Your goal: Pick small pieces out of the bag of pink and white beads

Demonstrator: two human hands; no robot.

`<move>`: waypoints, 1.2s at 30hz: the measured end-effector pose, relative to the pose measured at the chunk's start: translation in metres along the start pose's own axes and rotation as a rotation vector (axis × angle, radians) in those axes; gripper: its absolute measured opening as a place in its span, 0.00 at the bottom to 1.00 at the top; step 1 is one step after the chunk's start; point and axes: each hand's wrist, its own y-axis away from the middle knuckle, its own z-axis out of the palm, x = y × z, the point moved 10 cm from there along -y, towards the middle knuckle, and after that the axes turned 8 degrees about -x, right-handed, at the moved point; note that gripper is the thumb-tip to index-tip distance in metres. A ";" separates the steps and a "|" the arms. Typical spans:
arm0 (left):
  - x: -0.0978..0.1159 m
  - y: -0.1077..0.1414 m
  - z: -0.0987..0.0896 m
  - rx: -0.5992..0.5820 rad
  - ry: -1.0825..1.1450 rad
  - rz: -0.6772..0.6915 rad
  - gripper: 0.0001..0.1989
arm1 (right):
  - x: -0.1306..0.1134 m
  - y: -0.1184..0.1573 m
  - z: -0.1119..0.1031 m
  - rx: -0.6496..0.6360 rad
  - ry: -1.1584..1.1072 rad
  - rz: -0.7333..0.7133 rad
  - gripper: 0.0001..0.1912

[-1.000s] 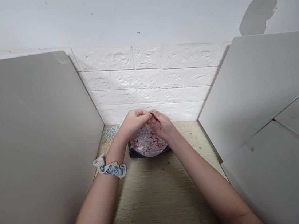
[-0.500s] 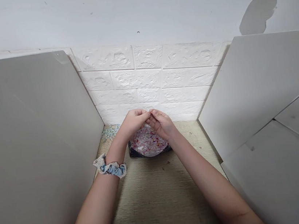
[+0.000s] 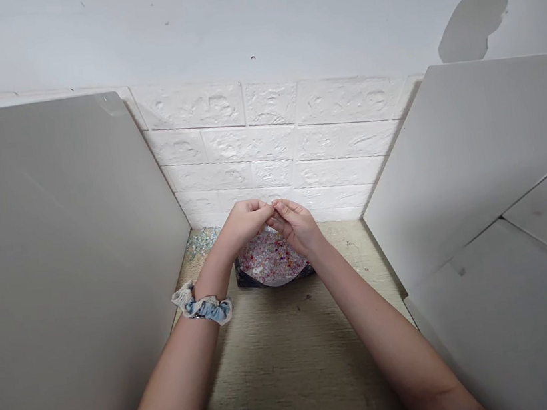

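My left hand [image 3: 244, 224] and my right hand [image 3: 297, 227] meet fingertip to fingertip above a dark tray [image 3: 248, 279] heaped with tiny pink and clear beads [image 3: 269, 262]. Both hands pinch something very small between thumb and fingers; it is too small to make out. A blue and cream scrunchie [image 3: 202, 306] sits on my left wrist. The tray rests on a pale wooden table [image 3: 283, 358] near the back wall.
Grey panels stand on the left [image 3: 61, 273] and right [image 3: 478, 191], forming a narrow booth. A white brick-pattern wall [image 3: 266, 145] closes the back. A small heap of pale blue-green beads [image 3: 200, 241] lies in the far left corner.
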 end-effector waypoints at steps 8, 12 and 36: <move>0.000 -0.002 0.001 -0.019 -0.024 0.018 0.13 | -0.003 -0.001 0.001 -0.033 0.014 -0.017 0.10; 0.000 -0.001 0.003 -0.032 -0.013 0.014 0.13 | -0.004 -0.002 0.001 -0.064 0.033 -0.014 0.11; -0.005 0.002 0.023 -0.274 0.261 -0.038 0.12 | -0.076 0.015 0.014 0.025 0.771 -0.307 0.05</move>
